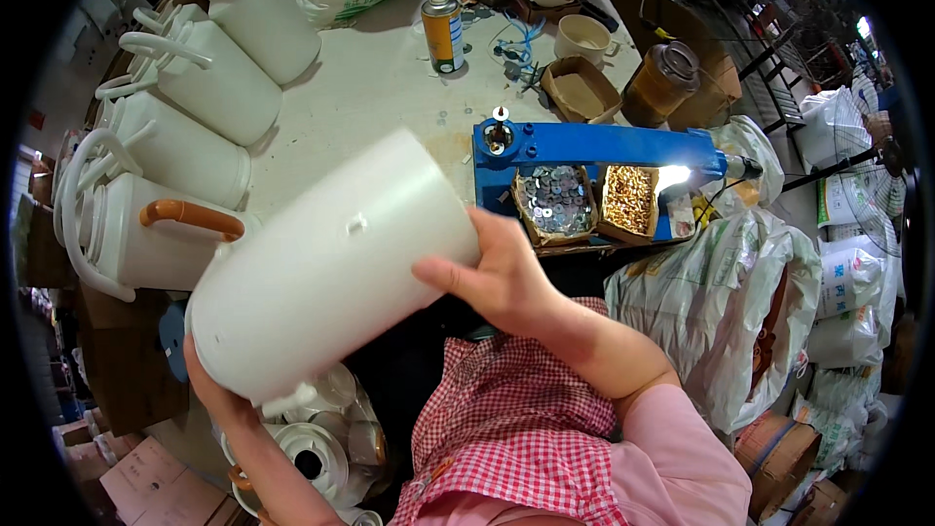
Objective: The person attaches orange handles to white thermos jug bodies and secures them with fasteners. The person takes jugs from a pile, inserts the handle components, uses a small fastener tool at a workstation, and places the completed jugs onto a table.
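A large white cylindrical jug body (331, 263) is held tilted in front of me, with a small square mark or hole on its side. My right hand (497, 278) grips its upper right end, thumb on the near side and the other fingers hidden. My left hand (212, 380) supports the lower left end from beneath, its fingers out of sight behind the body. An orange-brown curved handle (190, 217) shows just beyond the jug body; I cannot tell which jug it belongs to. Several white jugs (209, 73) with looped handles lie along the table's left side.
A blue press-like machine (604, 143) with a lit lamp stands right of the jug body. Below its arm are boxes of metal washers (553, 197) and brass-coloured rivets (628, 200). A spray can (443, 34) stands farther back. Plastic sacks (711, 302) crowd the right.
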Motion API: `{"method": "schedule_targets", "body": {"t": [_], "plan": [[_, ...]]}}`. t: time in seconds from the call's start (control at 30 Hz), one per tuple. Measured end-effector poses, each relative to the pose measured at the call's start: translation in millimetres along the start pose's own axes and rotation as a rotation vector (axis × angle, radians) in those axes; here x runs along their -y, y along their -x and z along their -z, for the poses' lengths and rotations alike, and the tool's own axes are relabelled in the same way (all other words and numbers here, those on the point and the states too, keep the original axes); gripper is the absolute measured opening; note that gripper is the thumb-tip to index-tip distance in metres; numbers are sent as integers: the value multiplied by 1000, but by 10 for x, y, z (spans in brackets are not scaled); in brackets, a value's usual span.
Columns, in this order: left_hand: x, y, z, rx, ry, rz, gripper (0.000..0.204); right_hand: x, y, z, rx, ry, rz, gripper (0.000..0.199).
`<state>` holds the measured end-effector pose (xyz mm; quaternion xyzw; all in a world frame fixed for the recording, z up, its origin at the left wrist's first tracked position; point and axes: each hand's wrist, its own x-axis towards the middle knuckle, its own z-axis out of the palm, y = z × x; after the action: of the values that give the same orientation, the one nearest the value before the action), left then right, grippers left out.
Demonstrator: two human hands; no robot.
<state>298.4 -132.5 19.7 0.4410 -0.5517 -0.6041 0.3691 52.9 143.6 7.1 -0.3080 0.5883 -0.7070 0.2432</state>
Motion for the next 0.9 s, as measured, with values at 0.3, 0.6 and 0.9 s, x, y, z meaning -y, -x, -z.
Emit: {"method": "schedule_targets", "body": {"t": [0.3, 0.6, 0.9], "plan": [[-270, -386, -1738, 647, -249, -109, 46, 67, 28, 1118, -492, -39, 66, 37], [352, -28, -2868, 805, -128, -208, 32, -112, 559, 2287, -618, -68, 110, 45], [377, 27, -2872, 789, -112, -222, 32, -200, 598, 2389, -568, 15, 87, 49]]}}
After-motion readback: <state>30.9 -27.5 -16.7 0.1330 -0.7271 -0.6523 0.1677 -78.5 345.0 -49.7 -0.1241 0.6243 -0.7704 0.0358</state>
